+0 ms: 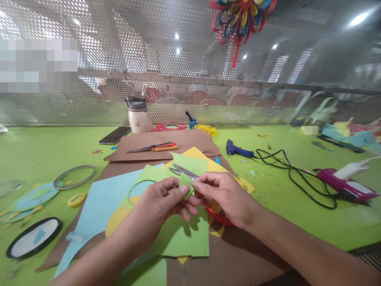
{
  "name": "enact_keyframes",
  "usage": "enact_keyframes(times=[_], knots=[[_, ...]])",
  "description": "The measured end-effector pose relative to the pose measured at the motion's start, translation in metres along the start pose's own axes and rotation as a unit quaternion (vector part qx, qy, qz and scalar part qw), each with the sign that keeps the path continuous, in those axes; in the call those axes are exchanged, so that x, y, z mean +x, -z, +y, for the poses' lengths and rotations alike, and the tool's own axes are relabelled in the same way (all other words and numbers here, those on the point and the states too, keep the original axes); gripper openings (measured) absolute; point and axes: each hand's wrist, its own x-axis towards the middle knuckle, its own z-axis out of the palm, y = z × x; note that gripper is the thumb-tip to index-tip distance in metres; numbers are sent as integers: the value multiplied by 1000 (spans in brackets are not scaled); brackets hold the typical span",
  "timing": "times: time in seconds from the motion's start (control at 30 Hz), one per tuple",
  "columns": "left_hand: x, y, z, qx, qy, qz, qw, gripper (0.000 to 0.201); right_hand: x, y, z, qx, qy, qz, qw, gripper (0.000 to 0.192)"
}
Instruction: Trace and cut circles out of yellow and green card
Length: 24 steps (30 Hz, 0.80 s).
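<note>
Between my two hands is a small folded piece of green paper (185, 183). My left hand (166, 194) pinches it between thumb and index finger, with the other fingers loosely curled beneath. My right hand (224, 192) has its thumb and index finger closed at the paper's right edge. Scissors (186, 171) show their parted blades beyond my right fingers, and their red handle appears below that palm. Whether the right hand also carries them or they lie on the sheets is hidden. Under both hands lie green paper (190, 238), yellow paper (193, 153) and light blue paper (104, 198).
Brown card (196, 139) bears more scissors (151, 147). Behind stand a jug (140, 119) and a phone-like dark slab (115, 135). Rightward are a blue glue gun (238, 150), black cable (287, 167) and magenta tool (342, 184). Leftward lie a metal ring (74, 177) and yellow tape measure (76, 200).
</note>
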Motion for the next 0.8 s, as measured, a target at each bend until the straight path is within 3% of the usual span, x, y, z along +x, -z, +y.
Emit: enact_keyframes(times=[0.17, 0.3, 0.43, 0.67, 0.8], knots=[[1, -1, 1, -8, -2, 0, 1000, 18, 3, 1, 3, 46, -19, -22, 999, 33], [2, -1, 3, -14, -7, 2, 1000, 18, -3, 1, 1, -60, 26, -18, 998, 27], [1, 1, 4, -13, -11, 12, 1000, 18, -9, 1, 1, -206, 84, 15, 975, 11], [-2, -1, 5, -30, -10, 2, 1000, 17, -9, -8, -1, -182, 100, -3, 978, 8], [-4, -3, 8, -17, -15, 22, 1000, 46, -11, -10, -3, -171, 109, -18, 979, 8]])
